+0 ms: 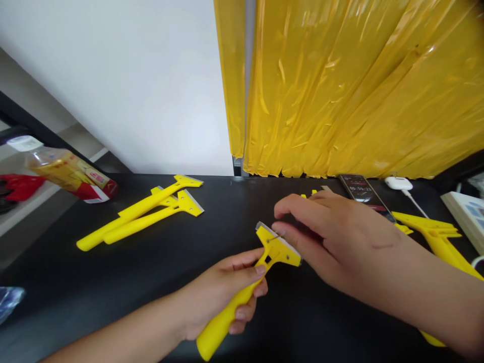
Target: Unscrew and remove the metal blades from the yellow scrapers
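My left hand (230, 292) is wrapped round the handle of a yellow scraper (219, 330), whose wide head with a metal blade edge points up and to the right. Two small screws show on that head. Close to the blade is my right hand (325, 237), its thumb and index finger curved toward each other around a gap. A thin piece lies across the scraper head near the thumb tip; whether the thumb holds it is too small to tell. Several assembled yellow scrapers (143, 224) lie in an overlapping group on the left of the black table (124, 292).
A drink bottle (71, 171) lies tilted at the left edge. Beyond my right hand are a phone (363, 191), a white earphone case (399, 183) with a cable, more yellow scraper parts (442, 237) and a white box (467, 217). Yellow plastic sheeting (340, 91) hangs behind.
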A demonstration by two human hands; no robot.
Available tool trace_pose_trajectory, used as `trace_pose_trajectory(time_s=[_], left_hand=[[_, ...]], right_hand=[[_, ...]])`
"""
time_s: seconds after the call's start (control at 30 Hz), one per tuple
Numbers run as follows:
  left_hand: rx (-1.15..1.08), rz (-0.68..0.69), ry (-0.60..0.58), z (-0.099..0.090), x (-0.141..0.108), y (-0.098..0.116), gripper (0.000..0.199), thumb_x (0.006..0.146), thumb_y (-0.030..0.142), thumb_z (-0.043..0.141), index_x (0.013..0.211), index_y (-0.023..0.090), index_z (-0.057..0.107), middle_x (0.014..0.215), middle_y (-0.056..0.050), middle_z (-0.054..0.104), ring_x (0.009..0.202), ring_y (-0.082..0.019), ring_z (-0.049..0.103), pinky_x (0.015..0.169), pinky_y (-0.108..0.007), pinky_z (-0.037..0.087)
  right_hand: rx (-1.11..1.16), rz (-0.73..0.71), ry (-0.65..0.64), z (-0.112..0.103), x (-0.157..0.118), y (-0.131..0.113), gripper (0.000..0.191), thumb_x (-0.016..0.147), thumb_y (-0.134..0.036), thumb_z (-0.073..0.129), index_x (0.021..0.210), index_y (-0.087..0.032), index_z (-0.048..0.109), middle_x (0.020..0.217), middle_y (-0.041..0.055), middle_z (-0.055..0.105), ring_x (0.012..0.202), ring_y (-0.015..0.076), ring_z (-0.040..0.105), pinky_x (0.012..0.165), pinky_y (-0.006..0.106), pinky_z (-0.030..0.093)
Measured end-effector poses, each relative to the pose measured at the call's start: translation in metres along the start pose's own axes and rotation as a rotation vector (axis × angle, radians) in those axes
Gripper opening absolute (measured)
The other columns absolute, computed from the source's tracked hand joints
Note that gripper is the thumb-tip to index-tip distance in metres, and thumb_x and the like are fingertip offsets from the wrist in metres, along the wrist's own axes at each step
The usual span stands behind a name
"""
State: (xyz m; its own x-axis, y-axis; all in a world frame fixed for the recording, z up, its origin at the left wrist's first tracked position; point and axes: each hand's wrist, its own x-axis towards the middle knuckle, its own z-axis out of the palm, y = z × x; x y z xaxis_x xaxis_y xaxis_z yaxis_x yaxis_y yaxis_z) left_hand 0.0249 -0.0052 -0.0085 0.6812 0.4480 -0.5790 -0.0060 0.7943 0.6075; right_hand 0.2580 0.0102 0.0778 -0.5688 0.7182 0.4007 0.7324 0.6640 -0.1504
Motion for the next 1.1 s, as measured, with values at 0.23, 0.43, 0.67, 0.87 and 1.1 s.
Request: trace_pose_trajectory(time_s=[0.23, 0.43, 0.67, 0.87, 1.1], left_hand=[[-0.004, -0.007, 0.027, 0.0007, -0.0006, 0.0003, 0.023, 0.104, 0.042, 0.065, 0.119, 0.026, 0.057, 0.090, 0.004, 0.054, 0.050, -0.002, 0.041, 0.043, -0.016, 0.034], [-0.010, 0.001, 0.031, 0.0005, 0.0004, -0.0004, 0.024, 0.104, 0.042, 0.066, 0.120, 0.026, 0.057, 0.089, 0.004, 0.054, 0.049, -0.002, 0.040, 0.043, -0.017, 0.033], [-0.015, 0.002, 0.022, 0.0000, 0.0001, -0.0002, 0.024, 0.104, 0.042, 0.065, 0.121, 0.027, 0.057, 0.088, 0.004, 0.054, 0.049, -0.002, 0.039, 0.043, -0.016, 0.032], [-0.020, -0.007, 0.028, 0.0006, 0.0001, 0.0009, 0.024, 0.104, 0.042, 0.065, 0.119, 0.026, 0.056, 0.088, 0.004, 0.054, 0.050, -0.002, 0.041, 0.043, -0.016, 0.032], [-0.019, -0.002, 0.042, 0.0012, 0.0006, 0.0013, 0.023, 0.103, 0.043, 0.066, 0.112, 0.025, 0.054, 0.089, 0.004, 0.054, 0.049, -0.003, 0.041, 0.042, -0.016, 0.031]], right_hand=[[-0.075, 0.020, -0.007, 0.0006, -0.0043, -0.0029, 0.015, 0.104, -0.020, 0.051, 0.109, -0.018, 0.065, 0.075, 0.0013, 0.066, 0.062, 0.0193, 0.063, 0.060, 0.034, 0.039], [-0.061, -0.001, -0.028, 0.0008, -0.0030, -0.0016, 0.014, 0.104, -0.018, 0.049, 0.101, -0.019, 0.063, 0.072, 0.0000, 0.061, 0.061, 0.0191, 0.060, 0.059, 0.034, 0.037], [0.029, 0.049, -0.034, 0.0042, -0.0039, -0.0010, 0.012, 0.105, -0.019, 0.049, 0.104, -0.019, 0.061, 0.073, -0.0006, 0.063, 0.060, 0.0172, 0.061, 0.059, 0.031, 0.039], [-0.077, 0.104, 0.010, 0.0064, -0.0048, -0.0013, 0.016, 0.106, -0.032, 0.052, 0.102, -0.019, 0.061, 0.062, -0.0025, 0.060, 0.050, 0.0182, 0.061, 0.052, 0.032, 0.035], [0.032, 0.153, -0.023, 0.0068, -0.0081, -0.0008, 0.017, 0.107, -0.031, 0.049, 0.114, -0.021, 0.061, 0.073, -0.0008, 0.067, 0.062, 0.0197, 0.068, 0.059, 0.032, 0.043]])
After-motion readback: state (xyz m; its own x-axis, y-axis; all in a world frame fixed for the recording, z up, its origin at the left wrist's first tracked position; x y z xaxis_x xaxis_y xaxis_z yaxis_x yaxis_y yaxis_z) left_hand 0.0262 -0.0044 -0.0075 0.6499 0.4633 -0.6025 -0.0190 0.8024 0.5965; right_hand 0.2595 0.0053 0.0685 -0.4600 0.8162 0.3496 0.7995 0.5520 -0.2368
